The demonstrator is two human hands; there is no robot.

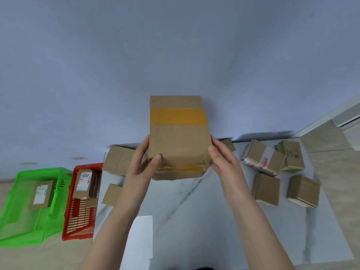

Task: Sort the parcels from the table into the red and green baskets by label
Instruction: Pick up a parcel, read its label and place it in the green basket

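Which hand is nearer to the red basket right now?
Left. The left hand holds the left side of the parcel, the side toward the red basket; the right hand holds its right side, farther from that basket.

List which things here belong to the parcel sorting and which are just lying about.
Job: yellow-taped parcel, left hand, right hand, table parcels, green basket, red basket.
Lying about: white sheet, wall sticker.

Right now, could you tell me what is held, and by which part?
The left hand and right hand hold one parcel by the sides of its near end.
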